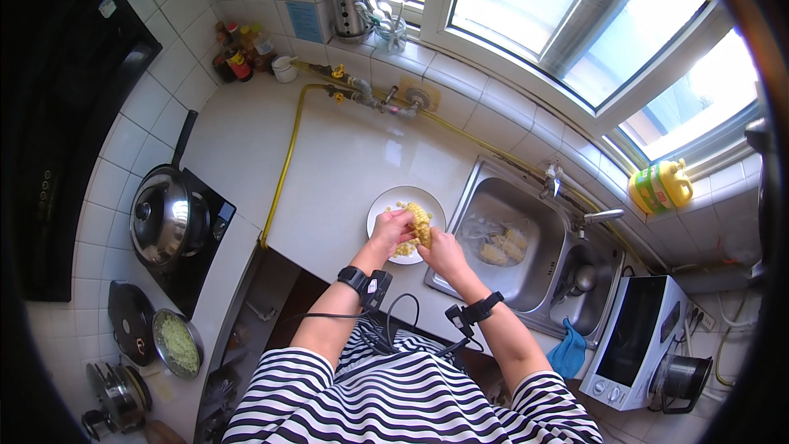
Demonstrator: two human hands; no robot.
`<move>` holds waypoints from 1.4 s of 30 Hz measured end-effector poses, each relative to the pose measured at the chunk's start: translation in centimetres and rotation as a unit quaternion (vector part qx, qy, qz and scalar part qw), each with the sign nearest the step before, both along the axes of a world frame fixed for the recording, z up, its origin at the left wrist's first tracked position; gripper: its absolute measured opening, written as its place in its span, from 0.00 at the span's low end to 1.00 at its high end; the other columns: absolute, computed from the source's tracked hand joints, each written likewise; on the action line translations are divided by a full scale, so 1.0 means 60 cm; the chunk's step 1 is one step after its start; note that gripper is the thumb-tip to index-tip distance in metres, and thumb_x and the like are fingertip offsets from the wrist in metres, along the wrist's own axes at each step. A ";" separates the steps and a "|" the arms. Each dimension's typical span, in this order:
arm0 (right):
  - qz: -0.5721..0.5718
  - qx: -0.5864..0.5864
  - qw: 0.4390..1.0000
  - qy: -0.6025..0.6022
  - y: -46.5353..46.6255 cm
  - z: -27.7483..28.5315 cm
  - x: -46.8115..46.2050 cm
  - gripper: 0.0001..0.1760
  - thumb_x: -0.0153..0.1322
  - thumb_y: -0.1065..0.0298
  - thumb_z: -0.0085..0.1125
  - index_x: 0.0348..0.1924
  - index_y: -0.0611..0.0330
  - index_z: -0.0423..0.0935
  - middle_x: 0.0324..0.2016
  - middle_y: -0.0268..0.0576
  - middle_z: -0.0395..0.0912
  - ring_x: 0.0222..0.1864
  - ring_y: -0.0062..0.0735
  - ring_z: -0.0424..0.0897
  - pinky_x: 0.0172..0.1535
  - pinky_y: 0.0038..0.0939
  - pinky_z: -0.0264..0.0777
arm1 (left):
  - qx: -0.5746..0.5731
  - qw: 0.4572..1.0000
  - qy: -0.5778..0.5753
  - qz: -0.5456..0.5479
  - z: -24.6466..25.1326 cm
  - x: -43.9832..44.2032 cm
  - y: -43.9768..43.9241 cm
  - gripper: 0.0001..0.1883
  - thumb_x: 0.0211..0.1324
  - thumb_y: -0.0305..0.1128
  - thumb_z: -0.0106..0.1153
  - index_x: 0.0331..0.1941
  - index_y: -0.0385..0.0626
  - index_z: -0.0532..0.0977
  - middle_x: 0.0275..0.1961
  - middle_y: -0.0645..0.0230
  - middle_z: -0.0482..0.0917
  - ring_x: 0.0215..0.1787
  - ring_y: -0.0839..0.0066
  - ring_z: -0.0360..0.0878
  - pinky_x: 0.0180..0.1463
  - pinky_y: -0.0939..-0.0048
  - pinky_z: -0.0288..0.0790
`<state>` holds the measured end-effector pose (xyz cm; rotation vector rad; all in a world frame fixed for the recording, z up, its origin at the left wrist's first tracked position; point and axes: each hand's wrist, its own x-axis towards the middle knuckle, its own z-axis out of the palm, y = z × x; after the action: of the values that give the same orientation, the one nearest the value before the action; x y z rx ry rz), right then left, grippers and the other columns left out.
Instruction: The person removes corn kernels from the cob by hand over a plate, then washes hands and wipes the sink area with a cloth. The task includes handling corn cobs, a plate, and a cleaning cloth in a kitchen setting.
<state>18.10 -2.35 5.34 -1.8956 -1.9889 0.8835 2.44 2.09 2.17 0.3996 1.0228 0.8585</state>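
Note:
In front of me, my right hand [442, 254] grips the lower end of a yellow corn cob [420, 221], which stands tilted over a white plate [435, 200]. The thumb and fingers of my left hand [392, 229] press on the cob's left side. Part of the cob is hidden by my fingers. Loose corn kernels [405, 250] lie on the plate below and around my left hand. To the right, several pieces of corn cob [506, 248] lie in the larger basin of the steel sink [542, 216], with something clear, water or plastic, around them.
A yellow gas hose [285, 176] crosses the white counter [345, 142]. Left stands a lidded pan [161, 216] on a black cooktop, near a metal bowl of shredded green food [177, 343]. A blue cloth [567, 351] hangs at the sink's front edge, beside a microwave oven [635, 339]. Cables run from my wrist bands.

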 end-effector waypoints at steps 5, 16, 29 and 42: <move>0.012 -0.018 0.999 0.037 0.004 -0.012 0.001 0.18 0.63 0.62 0.60 0.34 0.74 0.74 0.29 0.70 0.79 0.39 0.65 0.80 0.45 0.51 0.75 | 0.008 0.999 0.030 -0.010 -0.019 0.003 0.002 0.08 0.59 0.27 0.56 0.41 0.36 0.76 0.39 0.62 0.82 0.38 0.70 0.84 0.45 0.66 0.82; 0.012 -0.043 0.997 0.060 0.013 -0.011 0.010 0.20 0.61 0.62 0.60 0.32 0.76 0.77 0.30 0.71 0.78 0.38 0.67 0.80 0.46 0.49 0.75 | -0.017 0.998 -0.056 -0.004 -0.004 -0.008 -0.008 0.13 0.60 0.25 0.56 0.47 0.33 0.76 0.44 0.61 0.82 0.44 0.71 0.84 0.51 0.70 0.80; -0.002 -0.078 0.992 0.101 0.018 -0.016 0.016 0.21 0.60 0.60 0.60 0.31 0.76 0.77 0.28 0.70 0.78 0.37 0.66 0.80 0.46 0.49 0.75 | 0.002 0.998 -0.058 0.005 -0.029 -0.017 -0.008 0.15 0.59 0.29 0.60 0.47 0.32 0.76 0.43 0.61 0.82 0.44 0.72 0.83 0.51 0.73 0.80; 0.011 -0.077 0.993 0.089 0.009 -0.011 0.011 0.19 0.60 0.61 0.59 0.31 0.76 0.77 0.28 0.70 0.78 0.36 0.67 0.80 0.45 0.49 0.75 | 0.036 0.998 0.036 -0.021 -0.023 -0.013 -0.007 0.10 0.59 0.31 0.59 0.38 0.36 0.80 0.39 0.64 0.83 0.39 0.74 0.84 0.45 0.74 0.80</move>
<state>18.73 -1.83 4.68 -1.8039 -1.8870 1.1990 1.68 1.70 0.81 0.5148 1.0491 0.8510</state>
